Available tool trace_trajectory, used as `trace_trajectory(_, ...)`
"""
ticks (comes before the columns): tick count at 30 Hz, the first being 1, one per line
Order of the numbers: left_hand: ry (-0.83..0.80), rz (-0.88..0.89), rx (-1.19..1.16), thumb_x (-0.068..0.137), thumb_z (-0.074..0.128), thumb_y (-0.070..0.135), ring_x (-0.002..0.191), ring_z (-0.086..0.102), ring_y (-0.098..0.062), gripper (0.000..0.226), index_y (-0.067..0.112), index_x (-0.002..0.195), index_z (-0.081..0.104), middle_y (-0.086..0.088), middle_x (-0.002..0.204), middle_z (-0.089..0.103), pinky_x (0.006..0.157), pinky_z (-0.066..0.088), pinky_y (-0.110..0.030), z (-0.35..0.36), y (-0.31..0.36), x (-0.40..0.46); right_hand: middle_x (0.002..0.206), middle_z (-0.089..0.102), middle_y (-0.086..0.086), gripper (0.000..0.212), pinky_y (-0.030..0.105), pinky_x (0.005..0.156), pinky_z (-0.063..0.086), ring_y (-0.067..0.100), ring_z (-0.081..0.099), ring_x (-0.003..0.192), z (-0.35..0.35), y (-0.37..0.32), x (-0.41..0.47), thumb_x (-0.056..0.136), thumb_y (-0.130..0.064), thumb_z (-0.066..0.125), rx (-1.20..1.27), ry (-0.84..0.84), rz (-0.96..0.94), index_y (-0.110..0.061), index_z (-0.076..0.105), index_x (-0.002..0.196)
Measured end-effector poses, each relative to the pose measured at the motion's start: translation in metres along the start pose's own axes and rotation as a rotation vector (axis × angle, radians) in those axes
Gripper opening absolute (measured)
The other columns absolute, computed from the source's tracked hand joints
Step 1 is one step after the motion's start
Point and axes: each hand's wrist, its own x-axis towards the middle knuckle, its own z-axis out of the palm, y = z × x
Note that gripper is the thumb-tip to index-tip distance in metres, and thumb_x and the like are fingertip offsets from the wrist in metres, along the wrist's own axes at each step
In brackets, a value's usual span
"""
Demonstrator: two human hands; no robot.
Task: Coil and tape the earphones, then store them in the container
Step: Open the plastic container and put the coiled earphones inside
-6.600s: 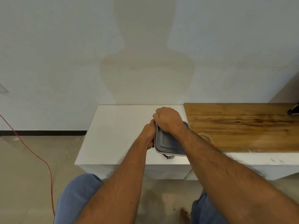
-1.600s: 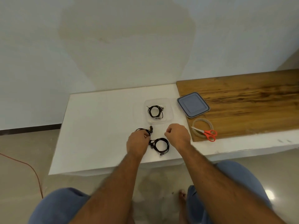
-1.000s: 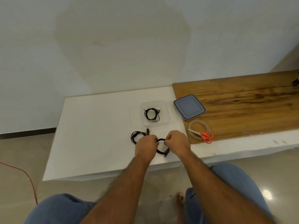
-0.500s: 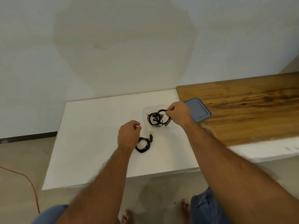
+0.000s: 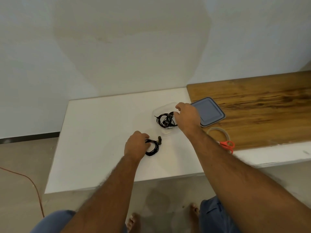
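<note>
While the right hand point(image 5: 186, 117) is hovering loosely open over coils point(image 5: 165, 121) lying in the container point(image 5: 157, 111), the left hand point(image 5: 136, 145) is seemingly pinching the last coil point(image 5: 152, 147), waiting on the table point(image 5: 101, 132).

Bare, hairy forearms, bare feet point(image 5: 133, 222), blue shorts point(image 5: 217, 216) at both knees.

White table point(image 5: 101, 132) against the wall, bearing a clear container point(image 5: 159, 110), a coiled black earphone point(image 5: 154, 146) and a wooden board point(image 5: 260, 106) carrying grey lid point(image 5: 210, 113), tape roll point(image 5: 218, 133), red-handled scissors point(image 5: 227, 145).
</note>
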Motion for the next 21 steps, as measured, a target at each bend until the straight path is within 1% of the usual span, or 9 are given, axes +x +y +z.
trace_trajectory(2,0.017,0.016,0.041,0.092,0.061,0.024,0.104,0.059,-0.024,0.030,0.021,0.121,0.067,-0.006,0.116,0.057,0.081,0.047,-0.032,0.002,-0.001,-0.002,0.114,0.067,0.004,0.026,0.034,0.077,0.054,0.021,0.063,0.101,-0.003,0.000,-0.008,0.095,-0.024,0.055,0.058,0.031,0.022,-0.017,0.065,0.119)
trace_trajectory(5,0.053,0.017,0.048,0.092,0.058,0.023,0.090,0.062,-0.021,0.021,0.021,0.108,0.072,-0.002,0.102,0.064,0.067,0.044,-0.028,0.003,0.000,-0.007,0.104,0.070,0.002,0.021,0.036,0.077,0.055,0.020,0.064,0.093,-0.008,0.003,-0.021,0.093,-0.022,0.057,0.152,0.052,0.089,-0.015,0.068,0.109)
trace_trajectory(7,0.054,0.010,0.034,0.090,0.058,0.023,0.084,0.063,-0.019,0.019,0.022,0.102,0.073,0.000,0.093,0.068,0.064,0.042,-0.026,0.002,0.003,-0.011,0.095,0.071,0.001,0.014,0.035,0.072,0.056,0.017,0.064,0.085,-0.009,0.007,-0.030,0.092,-0.023,0.059,0.217,0.039,0.136,-0.015,0.069,0.099)
trace_trajectory(10,0.023,0.023,-0.024,0.088,0.060,0.024,0.082,0.063,-0.016,0.016,0.022,0.097,0.073,0.003,0.086,0.069,0.061,0.041,-0.025,0.000,0.005,-0.018,0.086,0.071,-0.003,0.008,0.033,0.070,0.056,0.015,0.065,0.079,-0.004,0.010,-0.046,0.089,-0.020,0.062,0.339,-0.049,0.190,-0.018,0.070,0.089)
trace_trajectory(13,-0.002,0.051,-0.056,0.088,0.062,0.025,0.079,0.062,-0.014,0.016,0.022,0.098,0.075,0.004,0.085,0.070,0.065,0.047,-0.027,-0.006,0.009,-0.022,0.079,0.070,-0.005,0.004,0.040,0.075,0.059,0.016,0.069,0.075,0.004,0.008,-0.063,0.084,-0.024,0.067,0.512,-0.164,0.226,-0.020,0.069,0.083)
trace_trajectory(14,-0.001,0.066,-0.065,0.087,0.063,0.025,0.079,0.062,-0.013,0.016,0.022,0.098,0.075,0.004,0.086,0.071,0.067,0.048,-0.028,-0.008,0.011,-0.023,0.078,0.070,-0.005,0.008,0.040,0.075,0.059,0.016,0.069,0.073,0.003,0.007,-0.068,0.083,-0.027,0.070,0.542,-0.195,0.228,-0.020,0.069,0.083)
trace_trajectory(16,0.024,0.095,-0.100,0.086,0.065,0.026,0.077,0.063,-0.012,0.016,0.022,0.097,0.076,0.005,0.085,0.072,0.067,0.049,-0.028,-0.013,0.017,-0.027,0.079,0.070,-0.004,0.018,0.036,0.071,0.057,0.015,0.069,0.075,0.001,0.005,-0.077,0.080,-0.036,0.073,0.592,-0.268,0.223,-0.020,0.069,0.085)
trace_trajectory(18,0.075,0.110,-0.154,0.085,0.066,0.025,0.077,0.063,-0.011,0.015,0.022,0.095,0.076,0.007,0.083,0.072,0.068,0.051,-0.029,-0.020,0.024,-0.032,0.084,0.071,-0.002,0.026,0.029,0.061,0.052,0.016,0.068,0.078,-0.006,0.004,-0.082,0.079,-0.043,0.074,0.616,-0.363,0.202,-0.019,0.070,0.089)
trace_trajectory(21,0.135,0.128,-0.222,0.085,0.067,0.025,0.075,0.061,-0.006,0.015,0.022,0.096,0.076,0.012,0.080,0.068,0.065,0.047,-0.021,-0.029,0.035,-0.033,0.089,0.072,0.002,0.027,0.026,0.054,0.050,0.018,0.070,0.080,-0.017,0.001,-0.082,0.079,-0.037,0.076,0.655,-0.449,0.193,-0.017,0.069,0.095)
